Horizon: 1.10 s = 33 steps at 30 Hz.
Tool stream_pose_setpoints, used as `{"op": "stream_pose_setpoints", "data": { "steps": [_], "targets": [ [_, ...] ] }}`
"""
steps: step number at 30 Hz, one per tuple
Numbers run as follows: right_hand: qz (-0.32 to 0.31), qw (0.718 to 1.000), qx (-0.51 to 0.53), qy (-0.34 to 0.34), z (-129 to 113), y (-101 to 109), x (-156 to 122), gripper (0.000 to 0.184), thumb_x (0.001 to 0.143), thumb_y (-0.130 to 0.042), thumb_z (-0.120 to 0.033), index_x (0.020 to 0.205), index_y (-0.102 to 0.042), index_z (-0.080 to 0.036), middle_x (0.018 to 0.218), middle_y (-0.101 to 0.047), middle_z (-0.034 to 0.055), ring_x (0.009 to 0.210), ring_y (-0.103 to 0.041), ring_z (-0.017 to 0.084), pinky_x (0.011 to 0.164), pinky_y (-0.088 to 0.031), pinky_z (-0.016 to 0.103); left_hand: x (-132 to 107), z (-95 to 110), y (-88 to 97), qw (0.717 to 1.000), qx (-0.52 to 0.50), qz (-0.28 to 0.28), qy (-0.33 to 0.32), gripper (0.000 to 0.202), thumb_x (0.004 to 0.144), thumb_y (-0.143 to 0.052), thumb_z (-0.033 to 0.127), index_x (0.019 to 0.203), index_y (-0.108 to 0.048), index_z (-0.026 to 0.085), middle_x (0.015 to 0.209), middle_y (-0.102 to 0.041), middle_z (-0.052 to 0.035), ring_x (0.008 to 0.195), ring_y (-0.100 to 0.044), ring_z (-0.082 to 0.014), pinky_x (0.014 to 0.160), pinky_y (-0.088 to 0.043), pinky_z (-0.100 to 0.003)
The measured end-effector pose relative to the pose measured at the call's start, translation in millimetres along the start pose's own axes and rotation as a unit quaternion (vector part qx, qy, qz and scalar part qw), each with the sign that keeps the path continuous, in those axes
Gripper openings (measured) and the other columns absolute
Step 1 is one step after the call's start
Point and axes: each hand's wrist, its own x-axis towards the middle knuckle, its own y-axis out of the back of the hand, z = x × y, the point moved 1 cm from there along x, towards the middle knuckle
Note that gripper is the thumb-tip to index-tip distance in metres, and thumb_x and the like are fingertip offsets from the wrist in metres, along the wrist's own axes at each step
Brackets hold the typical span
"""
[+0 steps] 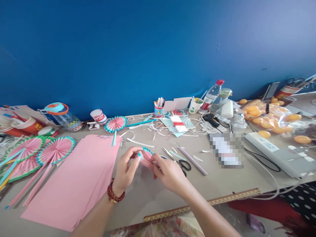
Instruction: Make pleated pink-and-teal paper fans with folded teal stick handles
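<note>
Between my two hands is a small pleated paper fan point(147, 152), pink with a teal zigzag edge and partly hidden by fingers. My left hand point(127, 168), with a red bead bracelet point(115, 192) at the wrist, pinches its left side. Closed on its right side is my right hand point(168, 169). Scissors with black handles point(184, 164) lie just right of my right hand, beside a pale purple pen-like tool point(194, 161). A stack of pink paper sheets point(74, 177) lies left of my left hand.
Finished paper fans point(55, 149) lie at the left, another fan point(116, 125) behind my hands. Paper strips and a pen cup point(159, 108) stand along the wall. A plastic bottle point(211, 95), power strip point(264, 144) with cables, and bagged orange balls point(269, 115) are at the right.
</note>
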Motion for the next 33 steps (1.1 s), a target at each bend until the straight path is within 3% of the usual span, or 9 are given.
{"op": "stream_pose_setpoints", "data": {
  "steps": [3,7,13,17,21,25,33],
  "targets": [
    [0.008,0.992,-0.126,-0.004,1,-5,-1,0.017,0.096,-0.046,-0.020,0.109,-0.056,-0.020,0.073,-0.073,0.0012,0.065,-0.065,0.018,0.052,-0.022,0.026,4,12,4.1,0.968,0.204,-0.072,-0.125,0.023,0.092,-0.058,0.026,0.114,-0.061,0.021,0.117,-0.060,-0.0086,0.111,-0.054,-0.0258,0.096,-0.043,-0.041],
    [0.010,0.977,-0.211,-0.010,2,-8,-1,0.022,0.098,-0.043,-0.021,0.116,-0.056,-0.018,0.075,-0.074,0.0035,0.063,-0.065,0.019,0.050,-0.015,0.030,2,22,0.3,0.913,0.346,-0.139,-0.168,0.012,0.094,-0.052,0.018,0.093,-0.063,0.021,0.106,-0.064,-0.0060,0.102,-0.053,-0.0252,0.092,-0.041,-0.042],
    [-0.019,0.975,-0.220,0.004,5,-11,-2,0.027,0.098,-0.044,-0.024,0.123,-0.053,-0.020,0.082,-0.075,0.0037,0.068,-0.067,0.020,0.050,-0.021,0.029,-1,14,0.3,0.895,0.388,-0.203,-0.080,0.014,0.094,-0.053,0.016,0.083,-0.060,0.020,0.083,-0.066,-0.0020,0.085,-0.059,-0.0219,0.077,-0.042,-0.037],
    [-0.058,0.971,-0.231,0.006,8,-19,-3,0.038,0.096,-0.045,-0.024,0.133,-0.048,-0.016,0.085,-0.075,0.0078,0.071,-0.068,0.023,0.053,-0.030,0.028,-3,0,-1.1,0.884,0.379,-0.271,-0.041,0.015,0.094,-0.053,0.019,0.090,-0.067,0.022,0.086,-0.072,-0.0031,0.087,-0.066,-0.0227,0.079,-0.044,-0.036],
    [-0.070,0.972,-0.224,-0.004,11,-22,-2,0.047,0.093,-0.045,-0.021,0.140,-0.045,-0.013,0.088,-0.075,0.0113,0.073,-0.069,0.025,0.057,-0.039,0.028,-6,-7,-13.1,0.903,0.337,-0.263,-0.041,0.021,0.097,-0.050,0.023,0.109,-0.068,0.025,0.105,-0.074,-0.0063,0.097,-0.068,-0.0234,0.084,-0.047,-0.035],
    [-0.062,0.975,-0.214,-0.001,15,-22,-1,0.049,0.093,-0.044,-0.019,0.141,-0.044,-0.013,0.090,-0.075,0.0118,0.075,-0.070,0.025,0.059,-0.041,0.029,-9,-12,-23.8,0.915,0.326,-0.234,-0.028,0.024,0.099,-0.045,0.024,0.102,-0.069,0.022,0.097,-0.075,-0.0093,0.089,-0.071,-0.0259,0.076,-0.049,-0.035],
    [-0.013,0.975,-0.221,0.006,19,-28,-4,0.039,0.101,-0.037,-0.024,0.137,-0.047,-0.014,0.085,-0.076,0.0101,0.069,-0.071,0.024,0.054,-0.038,0.027,-10,-17,-28.2,0.930,0.305,-0.202,0.025,0.026,0.099,-0.042,0.026,0.095,-0.068,0.022,0.092,-0.076,-0.0087,0.082,-0.071,-0.0246,0.066,-0.045,-0.030]
  ]
}}
